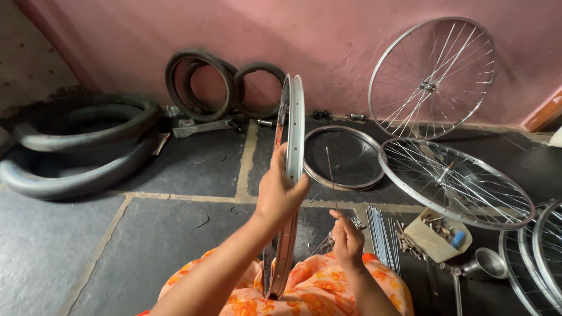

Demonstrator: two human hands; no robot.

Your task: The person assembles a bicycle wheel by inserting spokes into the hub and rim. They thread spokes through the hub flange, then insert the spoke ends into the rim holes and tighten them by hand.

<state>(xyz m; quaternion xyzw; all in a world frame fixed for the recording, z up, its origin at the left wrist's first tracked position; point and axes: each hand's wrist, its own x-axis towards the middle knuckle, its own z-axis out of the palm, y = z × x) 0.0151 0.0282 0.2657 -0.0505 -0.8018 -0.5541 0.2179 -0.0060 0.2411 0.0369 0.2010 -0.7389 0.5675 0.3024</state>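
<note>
Bare wheel rim [291,175], held upright and edge-on over the lap. Left hand [280,190] with fingers wrapped around the rim's edge at mid-height. Right hand [348,237] with fingers pinched on a thin spoke [332,178] standing just right of the rim. Loose spokes [381,237] and a tray of small parts [436,234] on the stone floor [175,234]; spoked wheels [433,76] and tyres [76,146] along the pink wall [293,35].

Soft, even daylight, faint shadows, sharp focus throughout, slight wide-angle bending at the edges.
</note>
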